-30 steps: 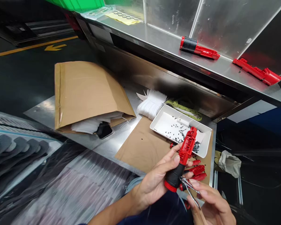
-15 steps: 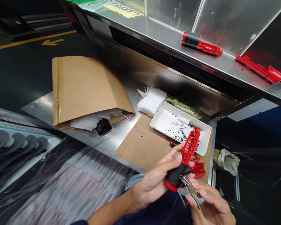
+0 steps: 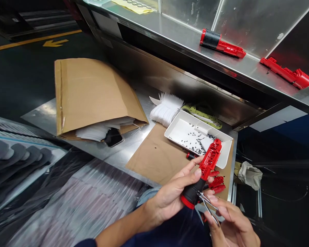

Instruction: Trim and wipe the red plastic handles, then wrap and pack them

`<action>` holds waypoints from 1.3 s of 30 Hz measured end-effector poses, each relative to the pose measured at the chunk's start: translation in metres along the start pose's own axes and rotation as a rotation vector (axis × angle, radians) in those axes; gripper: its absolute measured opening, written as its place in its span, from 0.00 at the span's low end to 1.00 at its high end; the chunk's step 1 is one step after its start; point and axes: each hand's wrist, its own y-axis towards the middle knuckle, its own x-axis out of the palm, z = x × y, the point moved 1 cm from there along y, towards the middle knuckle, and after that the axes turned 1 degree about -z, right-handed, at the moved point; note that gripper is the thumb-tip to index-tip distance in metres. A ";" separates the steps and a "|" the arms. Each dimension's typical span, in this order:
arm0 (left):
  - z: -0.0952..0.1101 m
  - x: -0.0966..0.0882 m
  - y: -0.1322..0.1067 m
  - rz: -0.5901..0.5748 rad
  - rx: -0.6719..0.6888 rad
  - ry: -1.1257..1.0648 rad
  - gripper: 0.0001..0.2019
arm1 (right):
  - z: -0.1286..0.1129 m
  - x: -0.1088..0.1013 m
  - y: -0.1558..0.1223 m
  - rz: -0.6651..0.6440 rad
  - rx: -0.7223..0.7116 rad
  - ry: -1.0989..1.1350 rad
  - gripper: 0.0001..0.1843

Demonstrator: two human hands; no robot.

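Observation:
My left hand (image 3: pixel 173 192) is wrapped round a red and black plastic housing (image 3: pixel 209 159), tilted with its black barrel end toward me and its ribbed red inside facing up. Between the fingers of my right hand (image 3: pixel 231 219) is a shiny bent metal wire piece (image 3: pixel 208 204) with two spread arms. Its joined end touches the side of the black barrel. Below the housing lie several red plastic parts (image 3: pixel 217 184), partly hidden by it. Behind it stands a white tray (image 3: pixel 173 132) with many tiny black pieces, its front right partly covered by the housing.
A cardboard sheet (image 3: pixel 146 161) covers part of the metal bench. To the left are a brown carton (image 3: pixel 92 96) with white sheets and a dark phone-like object (image 3: pixel 113 138). White strips (image 3: pixel 166 111) sit behind the tray. Two red housings (image 3: pixel 231 49) lie on the upper shelf.
The view has shifted slightly. Both hands keep their holds, and the metal wire piece stays against the black barrel with almost no visible movement.

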 end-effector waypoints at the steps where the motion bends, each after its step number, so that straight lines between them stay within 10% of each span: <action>1: 0.000 0.000 0.000 0.004 -0.002 0.005 0.44 | 0.000 0.000 0.000 -0.001 0.000 -0.002 0.06; 14: 0.003 0.001 0.000 0.034 0.012 -0.115 0.25 | 0.013 -0.029 -0.002 -0.068 -0.090 0.042 0.08; 23: 0.003 0.000 0.001 -0.031 0.028 -0.063 0.33 | -0.002 0.003 0.003 0.015 0.027 0.025 0.08; 39: 0.000 0.002 0.000 -0.031 -0.015 -0.064 0.28 | 0.005 -0.011 -0.005 -0.044 -0.013 -0.025 0.10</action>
